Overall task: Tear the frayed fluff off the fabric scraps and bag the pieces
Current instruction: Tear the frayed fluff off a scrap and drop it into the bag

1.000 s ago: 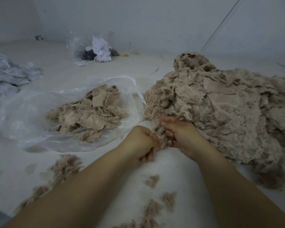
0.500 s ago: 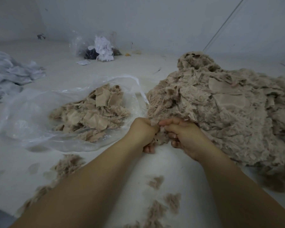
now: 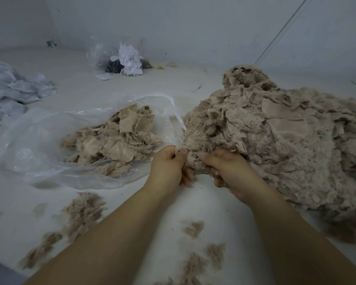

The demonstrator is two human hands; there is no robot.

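Big scrap pile [image 3: 275,140] is blocking the right side; open plastic bag [image 3: 39,145] is lying left, its mouth just beside the pile. Bare table [image 3: 193,202] is showing between forearms, fluff tufts [image 3: 82,210] scattered near.
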